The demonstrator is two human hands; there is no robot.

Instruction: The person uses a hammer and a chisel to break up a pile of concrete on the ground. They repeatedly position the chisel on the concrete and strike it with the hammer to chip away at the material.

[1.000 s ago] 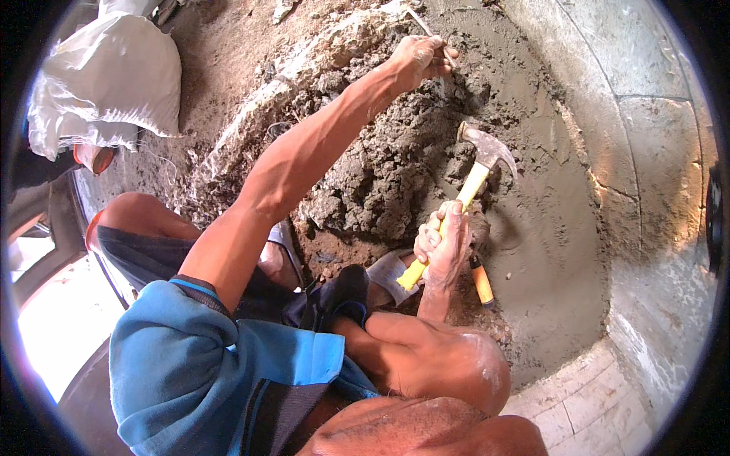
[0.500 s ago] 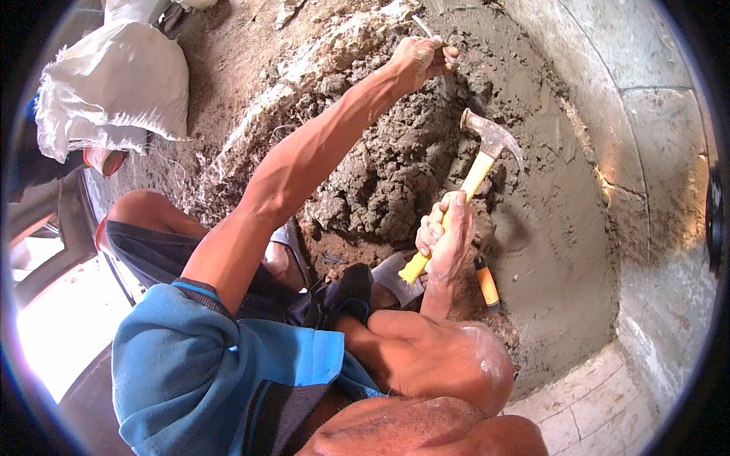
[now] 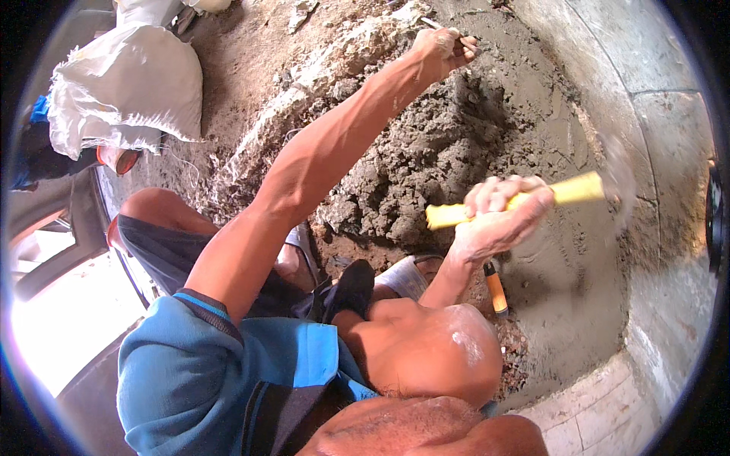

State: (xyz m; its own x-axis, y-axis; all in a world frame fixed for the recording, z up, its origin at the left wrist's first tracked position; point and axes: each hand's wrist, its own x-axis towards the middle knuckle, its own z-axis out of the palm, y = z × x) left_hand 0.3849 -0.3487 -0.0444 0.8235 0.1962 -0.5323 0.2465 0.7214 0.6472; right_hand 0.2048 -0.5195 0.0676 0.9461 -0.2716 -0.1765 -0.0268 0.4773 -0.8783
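Note:
My left hand is stretched far out over the top of the grey mortar heap, fingers closed. From it sticks the end of a thin pale rod, whose kind I cannot tell. My right hand grips the yellow handle of a claw hammer, held almost level above the smoothed wet mortar. The hammer's head is smeared by motion near the wall side. Below my right wrist lies a tool with an orange and black handle; its other end is hidden.
A curved grey wall bounds the mortar on the right, with pale tiles at lower right. My bent knee is close under the right forearm. A white woven sack stands at upper left, beside another person's dark-clothed leg.
My right hand has risen and swung the hammer to the right, from upright to nearly level. My left hand has shifted slightly right and up in view, still with the thin rod.

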